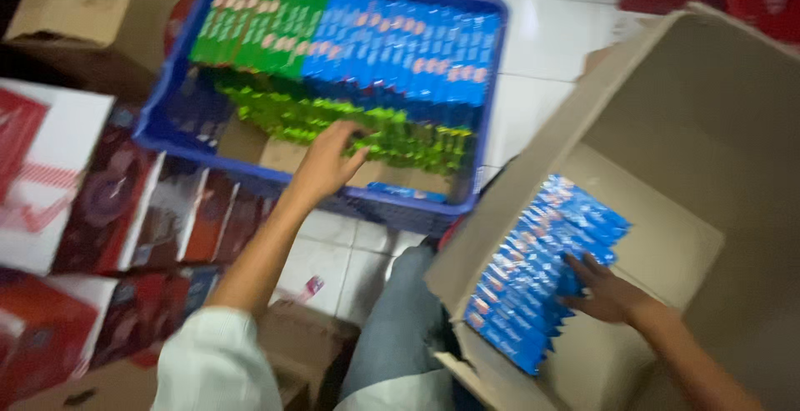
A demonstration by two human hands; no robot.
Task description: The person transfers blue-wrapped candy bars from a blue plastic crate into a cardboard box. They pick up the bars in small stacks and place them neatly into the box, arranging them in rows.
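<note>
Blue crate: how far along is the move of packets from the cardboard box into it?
Done: the blue crate already holds rows of green packets, blue packets and lime-green packets. In hand: the left hand rests on the lime-green row; the right hand lies on the blue stack in the cardboard box. Left: that stack, and bare crate floor at the front.

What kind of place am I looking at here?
Probably a shop stockroom or packing area: a blue crate of sorted packets on a tiled floor, an open cardboard box of blue packets, and stacked cartons.
</note>
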